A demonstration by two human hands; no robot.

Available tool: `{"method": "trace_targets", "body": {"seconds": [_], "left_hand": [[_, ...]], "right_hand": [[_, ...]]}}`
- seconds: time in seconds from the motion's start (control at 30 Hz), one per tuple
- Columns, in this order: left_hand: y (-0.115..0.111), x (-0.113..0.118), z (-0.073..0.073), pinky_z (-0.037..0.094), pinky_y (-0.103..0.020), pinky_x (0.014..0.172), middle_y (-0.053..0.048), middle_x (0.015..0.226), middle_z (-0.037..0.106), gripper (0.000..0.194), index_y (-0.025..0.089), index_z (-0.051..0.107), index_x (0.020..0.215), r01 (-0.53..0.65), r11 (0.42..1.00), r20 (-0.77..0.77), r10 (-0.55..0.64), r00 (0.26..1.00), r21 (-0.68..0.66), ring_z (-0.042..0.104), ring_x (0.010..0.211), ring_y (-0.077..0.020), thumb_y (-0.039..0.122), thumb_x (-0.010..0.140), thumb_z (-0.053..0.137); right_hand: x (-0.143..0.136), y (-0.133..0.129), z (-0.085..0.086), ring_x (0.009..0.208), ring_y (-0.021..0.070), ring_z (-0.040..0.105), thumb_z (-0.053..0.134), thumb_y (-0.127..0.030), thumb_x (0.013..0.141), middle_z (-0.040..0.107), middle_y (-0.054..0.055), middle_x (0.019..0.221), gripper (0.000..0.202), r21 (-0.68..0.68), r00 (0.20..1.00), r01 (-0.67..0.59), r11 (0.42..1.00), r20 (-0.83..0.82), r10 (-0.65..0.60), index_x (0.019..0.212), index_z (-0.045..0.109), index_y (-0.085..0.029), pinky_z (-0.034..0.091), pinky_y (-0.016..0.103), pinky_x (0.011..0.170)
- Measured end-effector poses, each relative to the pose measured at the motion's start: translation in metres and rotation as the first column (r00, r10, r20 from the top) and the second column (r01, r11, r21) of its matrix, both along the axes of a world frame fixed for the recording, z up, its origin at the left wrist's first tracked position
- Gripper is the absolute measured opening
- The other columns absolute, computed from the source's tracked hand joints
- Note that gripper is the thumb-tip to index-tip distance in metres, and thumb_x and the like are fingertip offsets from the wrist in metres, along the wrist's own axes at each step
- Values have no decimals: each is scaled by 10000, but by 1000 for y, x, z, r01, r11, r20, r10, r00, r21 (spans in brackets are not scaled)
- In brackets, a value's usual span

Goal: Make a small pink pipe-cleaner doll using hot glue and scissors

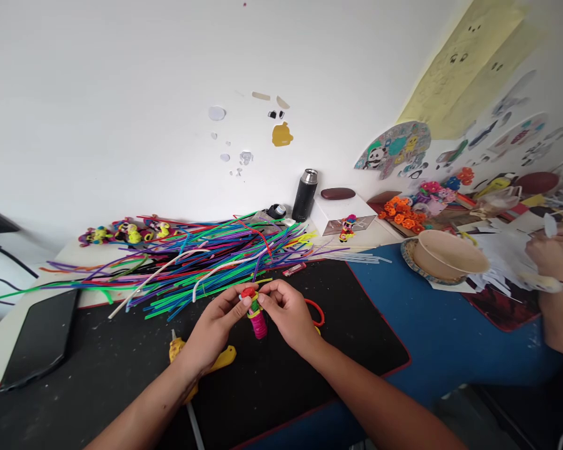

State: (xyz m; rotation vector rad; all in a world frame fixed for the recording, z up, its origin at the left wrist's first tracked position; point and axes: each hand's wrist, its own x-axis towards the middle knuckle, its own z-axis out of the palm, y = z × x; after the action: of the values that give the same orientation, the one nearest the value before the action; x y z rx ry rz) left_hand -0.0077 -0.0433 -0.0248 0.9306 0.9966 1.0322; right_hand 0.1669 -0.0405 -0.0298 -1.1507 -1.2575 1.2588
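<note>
Between my two hands, above the black mat (281, 387), is a small pipe-cleaner figure (259, 324) with a magenta lower part, green and yellow in the middle and a red top. My left hand (223, 319) pinches it near the red top from the left. The fingers of my right hand (288, 312) close on its yellow and green part from the right. Under my left forearm lies a yellow hot glue gun (224, 357), partly hidden. Beside my right hand shows a red ring-shaped handle (317, 312), the rest covered by the hand.
A heap of coloured pipe cleaners (206, 269) spreads along the back. Behind it stand a black thermos (304, 195) and a white box (326, 219) with a finished figure (346, 229). A dark tablet (42, 340) lies left. At right are a beige bowl (450, 256) and another person's hand (550, 255).
</note>
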Motion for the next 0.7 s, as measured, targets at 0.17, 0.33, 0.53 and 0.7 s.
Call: {"method": "trace_targets", "body": {"seconds": [0.17,0.33,0.53,0.7], "left_hand": [[0,2,2,493,-439,1022,-118,1229,786,504,215,805,1168,0,1000,-3,0,1000,-6,665,1197,-357,530,783,885],[0,3,2,510,-398,965,-117,1226,789,483,215,806,1169,5,1000,10,-5,1000,-15,686,1144,-327,513,796,880],[1,3,3,523,-344,842,-117,1183,802,488,204,806,1154,-22,998,11,23,1000,-61,708,1042,-299,505,780,891],[2,2,6,543,-360,875,-124,1211,799,464,200,809,1136,-2,998,45,6,999,-68,724,1059,-307,489,783,892]], "right_hand": [[-1,-1,0,576,141,467,681,-335,911,511,-57,631,137,20,998,-4,1000,66,3,919,682,-199,376,271,573],[-2,-1,0,570,139,453,680,-338,908,493,-61,622,137,31,998,2,1000,66,-4,888,673,-203,374,271,578],[-2,-2,-2,585,141,469,694,-406,929,558,-30,663,210,1,1000,-17,1000,-17,17,903,725,-199,370,264,560],[-1,-1,-2,577,139,453,702,-443,933,605,-8,705,242,-9,999,-12,1000,-39,12,926,728,-203,331,259,524]]}}
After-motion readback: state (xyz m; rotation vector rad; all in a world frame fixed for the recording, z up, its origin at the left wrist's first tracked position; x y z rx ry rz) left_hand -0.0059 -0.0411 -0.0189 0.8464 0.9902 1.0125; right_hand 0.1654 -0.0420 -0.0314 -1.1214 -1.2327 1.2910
